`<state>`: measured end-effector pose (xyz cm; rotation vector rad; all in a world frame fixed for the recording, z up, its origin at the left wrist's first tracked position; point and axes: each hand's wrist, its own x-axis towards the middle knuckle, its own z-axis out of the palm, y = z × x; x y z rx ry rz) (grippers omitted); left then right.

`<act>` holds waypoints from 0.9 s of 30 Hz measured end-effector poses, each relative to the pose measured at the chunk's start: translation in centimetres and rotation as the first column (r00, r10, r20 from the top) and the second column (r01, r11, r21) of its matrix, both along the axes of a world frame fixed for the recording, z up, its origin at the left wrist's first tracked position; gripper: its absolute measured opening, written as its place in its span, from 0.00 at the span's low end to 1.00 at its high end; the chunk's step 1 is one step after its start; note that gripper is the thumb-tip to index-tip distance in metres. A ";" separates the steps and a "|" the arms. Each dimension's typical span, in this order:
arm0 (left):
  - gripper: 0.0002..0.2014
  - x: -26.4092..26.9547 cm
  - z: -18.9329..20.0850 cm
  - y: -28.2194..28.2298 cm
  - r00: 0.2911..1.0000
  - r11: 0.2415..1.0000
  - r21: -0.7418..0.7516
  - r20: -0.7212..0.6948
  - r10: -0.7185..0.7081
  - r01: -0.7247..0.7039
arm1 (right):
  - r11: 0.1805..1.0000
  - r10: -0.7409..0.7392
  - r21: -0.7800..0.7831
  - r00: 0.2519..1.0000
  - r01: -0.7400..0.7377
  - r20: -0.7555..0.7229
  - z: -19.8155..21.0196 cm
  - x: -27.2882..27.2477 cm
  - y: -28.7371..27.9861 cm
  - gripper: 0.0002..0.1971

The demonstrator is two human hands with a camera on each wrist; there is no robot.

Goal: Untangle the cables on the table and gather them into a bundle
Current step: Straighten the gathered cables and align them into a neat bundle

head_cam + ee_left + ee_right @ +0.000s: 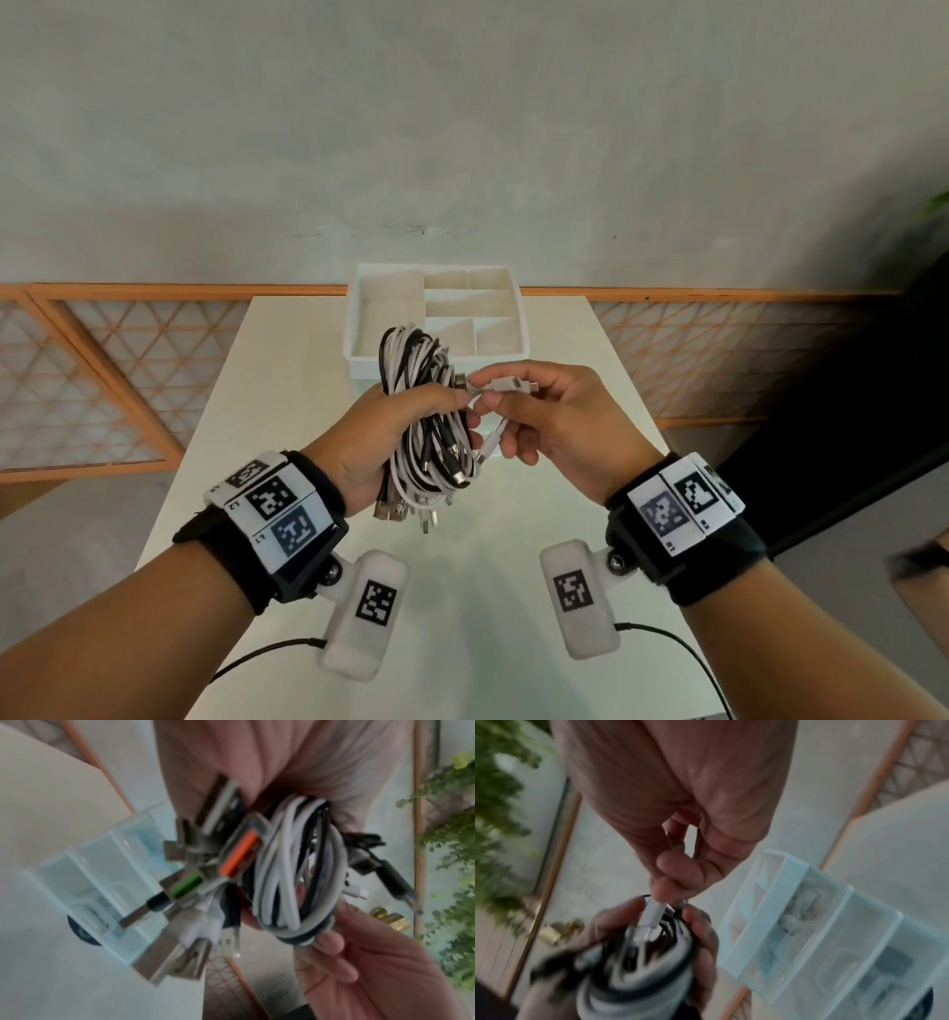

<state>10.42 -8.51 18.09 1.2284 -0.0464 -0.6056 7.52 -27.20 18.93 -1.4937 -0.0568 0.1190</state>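
A white plastic organiser box with divided compartments point(359, 308) stands at the far end of the pale white table point(287, 411), just behind my hands, and green foliage point(452, 833) shows off to one side. My left hand point(380, 437) is curled tight around the coiled bundle of black and white cables point(426, 390), held upright above the table, plugs dangling below. My right hand point(554, 411) pinches a loose white cable end with its connector point(506, 385) between thumb and fingertips, just beside the bundle.
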 end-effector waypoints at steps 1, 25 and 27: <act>0.10 0.1 0.2 0.1 0.999 0.999 -0.039 -0.037 -0.024 0.022 | 0.997 -0.018 -0.069 0.999 0.021 0.046 0.0 -0.1 0.3 0.09; 0.16 -0.2 0.1 -0.3 0.993 0.999 0.035 0.116 0.010 -0.014 | 0.975 -0.018 0.218 0.997 0.034 -0.073 1.2 -0.2 0.6 0.17; 0.13 -0.3 0.2 -0.4 0.994 1.000 0.017 0.114 -0.005 0.003 | 0.976 0.013 0.217 0.998 0.002 -0.068 1.3 -0.2 0.4 0.19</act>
